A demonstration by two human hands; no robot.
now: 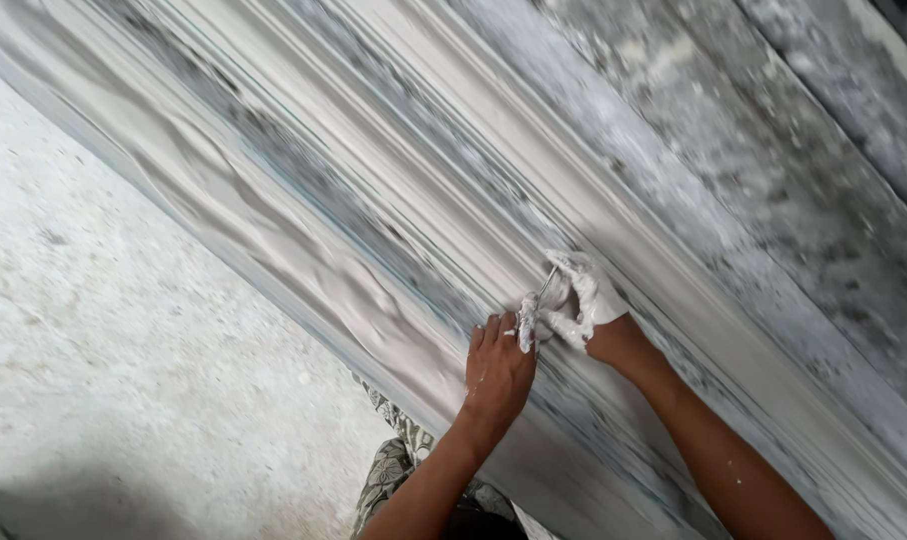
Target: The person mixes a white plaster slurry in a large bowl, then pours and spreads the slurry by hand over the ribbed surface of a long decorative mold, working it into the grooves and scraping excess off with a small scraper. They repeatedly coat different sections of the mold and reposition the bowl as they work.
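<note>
Plaster cornice moulding (373, 230), a long pale grey-white strip with stepped ridges and a wavy relief band, runs slantwise across the view from upper left to lower right, lying on a rough, plaster-spattered grey worktop (773, 170). Dark streaks show along its grooves. The left hand (497, 368) lies on the moulding with the fingers straight and close together, its fingertips touching a lump of wet white plaster (526, 325) that sits on one ridge. The right hand (585, 305), thickly coated in white plaster, is closed around a thin metal tool (547, 283), whose narrow tip points toward the upper left and touches the ridge just above the plaster lump. Both hands are just beside each other near the middle of the strip. To the left of the moulding lies a pale speckled concrete floor (123, 330). Patterned fabric of the person's clothing (393, 460) shows at the bottom, between the forearms and the moulding's lower edge.
</note>
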